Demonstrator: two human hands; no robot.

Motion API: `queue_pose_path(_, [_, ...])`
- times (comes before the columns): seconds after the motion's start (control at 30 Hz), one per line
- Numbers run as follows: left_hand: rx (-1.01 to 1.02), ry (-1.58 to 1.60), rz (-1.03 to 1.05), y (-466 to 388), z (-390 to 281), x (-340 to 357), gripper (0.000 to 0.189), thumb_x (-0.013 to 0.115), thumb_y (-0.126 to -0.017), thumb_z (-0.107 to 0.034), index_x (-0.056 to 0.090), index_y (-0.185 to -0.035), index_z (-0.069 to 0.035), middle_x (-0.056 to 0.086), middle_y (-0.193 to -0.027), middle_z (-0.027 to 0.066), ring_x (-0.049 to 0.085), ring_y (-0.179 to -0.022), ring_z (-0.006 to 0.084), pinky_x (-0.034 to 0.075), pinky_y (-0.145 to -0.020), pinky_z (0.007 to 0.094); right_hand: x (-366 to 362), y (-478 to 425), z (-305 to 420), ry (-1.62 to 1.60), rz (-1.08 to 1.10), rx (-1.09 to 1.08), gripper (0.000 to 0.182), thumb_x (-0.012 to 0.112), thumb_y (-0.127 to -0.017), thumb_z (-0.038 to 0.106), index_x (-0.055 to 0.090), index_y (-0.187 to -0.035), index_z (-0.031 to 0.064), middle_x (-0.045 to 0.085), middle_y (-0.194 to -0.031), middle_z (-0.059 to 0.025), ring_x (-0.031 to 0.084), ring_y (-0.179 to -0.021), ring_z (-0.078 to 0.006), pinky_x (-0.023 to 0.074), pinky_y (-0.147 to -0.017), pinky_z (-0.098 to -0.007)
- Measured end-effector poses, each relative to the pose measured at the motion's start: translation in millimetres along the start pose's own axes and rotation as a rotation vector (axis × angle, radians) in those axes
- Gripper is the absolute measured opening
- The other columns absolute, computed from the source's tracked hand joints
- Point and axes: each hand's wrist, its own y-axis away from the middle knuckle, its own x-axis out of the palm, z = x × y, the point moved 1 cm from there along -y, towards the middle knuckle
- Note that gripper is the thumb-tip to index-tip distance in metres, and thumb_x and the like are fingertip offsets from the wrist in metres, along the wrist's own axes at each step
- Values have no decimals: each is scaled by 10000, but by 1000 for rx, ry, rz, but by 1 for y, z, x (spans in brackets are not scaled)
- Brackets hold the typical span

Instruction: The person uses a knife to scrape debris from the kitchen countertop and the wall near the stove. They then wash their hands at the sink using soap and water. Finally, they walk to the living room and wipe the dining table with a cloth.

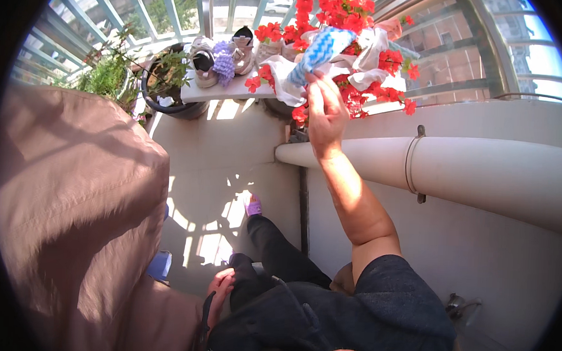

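At the upper middle, my right hand [328,109] is raised and pinches the lower end of a blue and white zigzag-patterned cloth item [321,52]. Around it lie white cloths [283,79] among red artificial-looking flowers [391,62]. To the left, a purple fluffy item [224,64] sits between light-coloured shoes [242,56] on a white board [209,93]. My left hand [220,293] hangs low beside my left thigh, partly hidden by a dark strap-like thing. Its fingers look loosely bent, and whether it holds anything is not visible.
A large brown fabric cover [83,190] fills the left side. A black plant pot [182,111] stands near the railing [206,12]. Along the right wall runs a thick white pipe [479,167]. A blue object [160,264] shows beside the cover.
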Motion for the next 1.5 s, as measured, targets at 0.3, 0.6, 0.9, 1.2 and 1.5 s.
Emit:
queue_pose_path(0.3, [519, 695, 325, -21, -154, 99, 400, 417, -929, -121, 368, -1293, 38, 540, -1176, 150, 559, -1044, 226, 464, -871, 310, -14, 130, 42, -216, 1492, 104, 172, 611, -841, 132, 677, -904, -15, 672, -968, -143, 635, -896, -233, 491, -782, -300])
queue_pose_path(0.6, [331, 436, 46, -24, -91, 71, 393, 408, -897, -46, 427, -1289, -12, 593, -1000, 91, 575, -824, 158, 507, -719, 280, 0, -236, -38, 2, -425, -109, 254, 530, -844, 180, 664, -972, 5, 665, -810, -99, 628, -705, -192, 499, -642, -317])
queue_pose_path(0.9, [198, 337, -104, -23, -7, 47, 370, 489, -920, -75, 456, -1288, -51, 572, -1101, 65, 574, -851, 125, 520, -678, 276, -216, -372, -237, 1888, 498, 409, 359, 462, -886, 268, 650, -1043, 6, 619, -1103, -199, 613, -999, -332, 497, -768, -460])
queue_pose_path(1.2, [182, 330, -157, -18, -25, 75, 366, 513, -912, -103, 481, -1273, -53, 578, -1081, 69, 567, -829, 119, 501, -680, 252, -176, -346, -239, 1517, 198, 534, 467, 436, -856, 346, 607, -1077, -28, 541, -1198, -231, 562, -1062, -346, 418, -890, -483])
queue_pose_path(1.5, [112, 301, -159, -2, -79, 69, 352, 507, -911, -119, 510, -1257, -52, 588, -1014, 55, 537, -811, 97, 447, -714, 230, -45, -305, -74, 998, -509, -460, 389, 570, -786, 196, 590, -1131, 18, 604, -1111, -148, 569, -1023, -268, 437, -889, -344])
